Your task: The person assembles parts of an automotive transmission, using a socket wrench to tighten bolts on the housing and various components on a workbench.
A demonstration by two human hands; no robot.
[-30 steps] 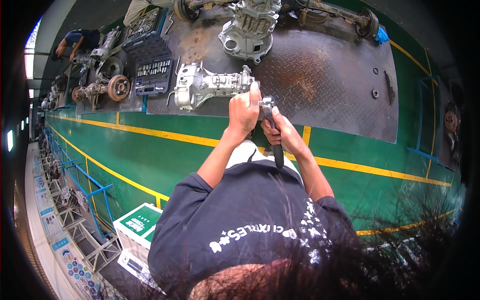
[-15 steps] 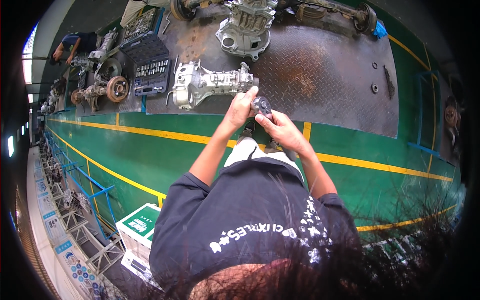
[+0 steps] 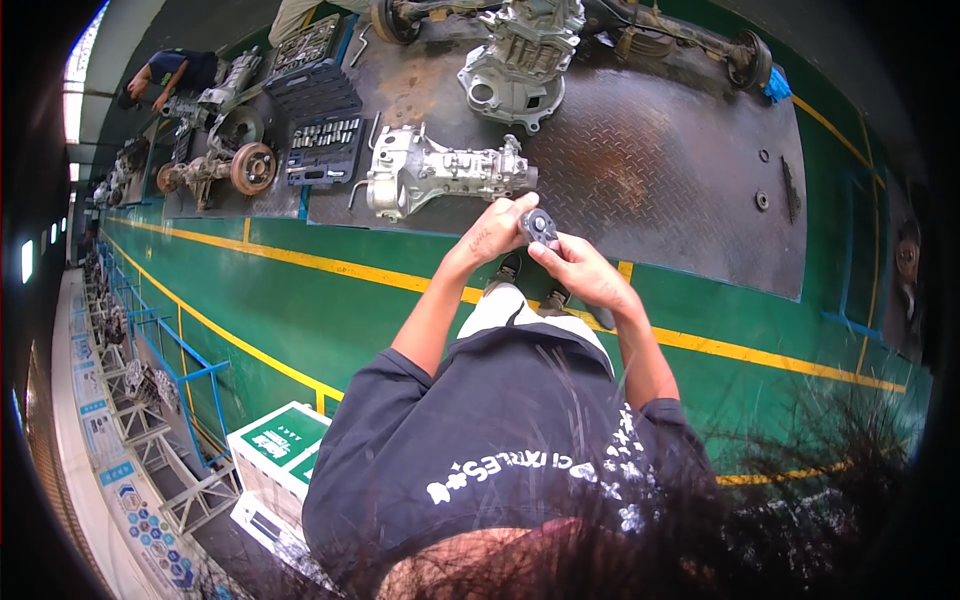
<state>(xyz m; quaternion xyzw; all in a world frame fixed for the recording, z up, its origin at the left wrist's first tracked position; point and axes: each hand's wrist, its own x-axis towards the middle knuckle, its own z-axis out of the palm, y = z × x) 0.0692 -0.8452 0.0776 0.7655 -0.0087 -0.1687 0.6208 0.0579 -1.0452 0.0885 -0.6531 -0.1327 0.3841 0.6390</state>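
Observation:
Both of my hands hold a ratchet wrench [image 3: 538,226] in front of my body, over the near edge of the bench. Its round dark head faces up, with a silver centre. My left hand [image 3: 497,232] closes on the left side of the head, its thumb pointing up past it. My right hand [image 3: 590,270] wraps the handle, its thumb by the neck; a grey handle end shows below the palm. Fingers under the tool are hidden. Just beyond my left hand, a silver gearbox [image 3: 445,170] lies on its side on the bench.
On the steel-plated bench [image 3: 680,210] stand a large aluminium housing [image 3: 515,85], an open socket set [image 3: 325,140] and an axle [image 3: 690,35]. Two small rings lie at the right. Another person [image 3: 170,75] bends over parts at the far left. A white-green box [image 3: 285,440] stands behind me, left.
The ratchet wrench's head has turned, so its round face shows more fully. My hands and the tool sit slightly lower and farther right in view; the whole scene has shifted likewise.

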